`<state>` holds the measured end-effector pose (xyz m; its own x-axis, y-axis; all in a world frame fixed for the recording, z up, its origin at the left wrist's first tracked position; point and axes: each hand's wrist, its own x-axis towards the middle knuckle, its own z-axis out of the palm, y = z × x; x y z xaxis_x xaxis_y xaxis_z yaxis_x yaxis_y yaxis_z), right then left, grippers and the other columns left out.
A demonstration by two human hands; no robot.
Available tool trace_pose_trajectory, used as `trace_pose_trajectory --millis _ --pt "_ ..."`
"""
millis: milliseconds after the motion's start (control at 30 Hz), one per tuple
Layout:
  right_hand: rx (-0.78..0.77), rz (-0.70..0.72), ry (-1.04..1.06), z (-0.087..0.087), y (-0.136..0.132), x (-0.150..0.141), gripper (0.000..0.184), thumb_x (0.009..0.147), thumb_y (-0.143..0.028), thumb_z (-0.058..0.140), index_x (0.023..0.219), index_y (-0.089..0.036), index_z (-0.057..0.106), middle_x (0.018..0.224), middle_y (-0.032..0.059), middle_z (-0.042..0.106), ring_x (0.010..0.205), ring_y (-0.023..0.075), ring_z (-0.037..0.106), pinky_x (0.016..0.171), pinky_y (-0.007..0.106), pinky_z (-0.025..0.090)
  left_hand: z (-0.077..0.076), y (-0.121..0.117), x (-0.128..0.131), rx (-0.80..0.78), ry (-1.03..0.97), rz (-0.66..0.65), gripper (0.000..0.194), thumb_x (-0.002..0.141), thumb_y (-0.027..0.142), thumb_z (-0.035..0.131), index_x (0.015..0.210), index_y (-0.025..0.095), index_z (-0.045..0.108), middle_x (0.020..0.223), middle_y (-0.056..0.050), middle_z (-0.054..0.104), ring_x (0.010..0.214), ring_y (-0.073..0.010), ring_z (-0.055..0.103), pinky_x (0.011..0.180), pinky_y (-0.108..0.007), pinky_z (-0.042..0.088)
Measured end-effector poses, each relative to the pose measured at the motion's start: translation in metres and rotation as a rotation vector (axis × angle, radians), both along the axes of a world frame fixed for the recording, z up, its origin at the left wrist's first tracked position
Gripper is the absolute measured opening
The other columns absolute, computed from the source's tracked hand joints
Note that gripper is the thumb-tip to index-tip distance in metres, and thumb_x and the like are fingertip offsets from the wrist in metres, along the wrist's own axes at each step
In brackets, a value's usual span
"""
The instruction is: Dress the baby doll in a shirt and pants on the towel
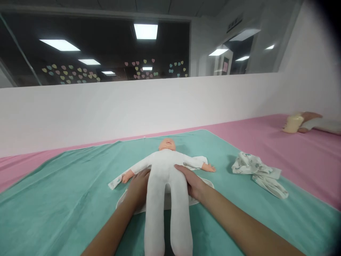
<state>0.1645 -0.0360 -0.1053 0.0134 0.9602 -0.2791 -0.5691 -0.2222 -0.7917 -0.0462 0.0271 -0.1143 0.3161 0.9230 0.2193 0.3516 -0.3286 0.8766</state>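
Note:
A baby doll (163, 177) in a white long-sleeved suit lies on its back, legs pointing toward me. Beneath its hips is a white cloth (205, 184), visible on both sides. My left hand (137, 188) presses against the doll's hip on the image-left side, its fingers partly hidden behind the body. My right hand (186, 180) lies across the opposite hip, fingers pointing toward the doll's middle. A white cuff or strip (115, 184) sticks out beyond the doll's hand on the left.
A teal mat (53, 202) covers a pink surface (269, 145). A crumpled patterned cloth (255, 172) lies right of the doll. A cream bottle (293, 123) and a cushion (322, 124) lie far right. A low white wall (133, 110) runs behind.

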Motion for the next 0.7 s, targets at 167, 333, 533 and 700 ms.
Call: trace_pose_trajectory --millis 167,333,533,700 --pt "-0.064 -0.044 -0.065 0.005 -0.006 0.004 0.052 0.067 -0.043 0.073 0.111 -0.019 0.058 0.095 0.0087 0.07 0.083 0.024 0.066 0.072 0.038 0.055 0.005 0.003 0.0 0.285 0.399 0.058 0.027 0.073 0.023 0.059 0.1 0.025 0.065 0.116 -0.012 0.061 0.113 -0.0341 0.05 0.1 -0.047 0.027" --pt "-0.04 -0.139 -0.065 0.002 -0.011 0.019 0.049 0.066 -0.043 0.074 0.107 -0.02 0.061 0.1 0.0076 0.069 0.087 0.023 0.065 0.074 0.035 0.055 -0.001 0.013 -0.009 0.3 0.666 0.273 0.029 0.081 0.028 0.051 0.107 0.022 0.06 0.119 -0.012 0.06 0.113 -0.0305 0.05 0.092 -0.042 0.034" --pt "0.002 -0.209 -0.064 -0.004 -0.007 0.029 0.048 0.066 -0.044 0.073 0.107 -0.023 0.061 0.101 0.0061 0.069 0.085 0.0227 0.066 0.073 0.035 0.056 -0.003 0.033 -0.023 0.215 0.568 0.431 0.025 0.084 0.033 0.042 0.09 0.021 0.064 0.098 -0.012 0.066 0.097 -0.0299 0.057 0.081 -0.038 0.038" --pt "-0.004 -0.22 -0.085 -0.001 -0.008 0.028 0.045 0.068 -0.042 0.072 0.106 -0.02 0.061 0.096 0.0067 0.07 0.083 0.0229 0.066 0.074 0.035 0.056 -0.003 0.051 -0.039 0.079 0.337 0.565 0.025 0.081 0.038 0.043 0.076 0.022 0.061 0.079 -0.008 0.065 0.078 -0.0266 0.057 0.068 -0.033 0.037"
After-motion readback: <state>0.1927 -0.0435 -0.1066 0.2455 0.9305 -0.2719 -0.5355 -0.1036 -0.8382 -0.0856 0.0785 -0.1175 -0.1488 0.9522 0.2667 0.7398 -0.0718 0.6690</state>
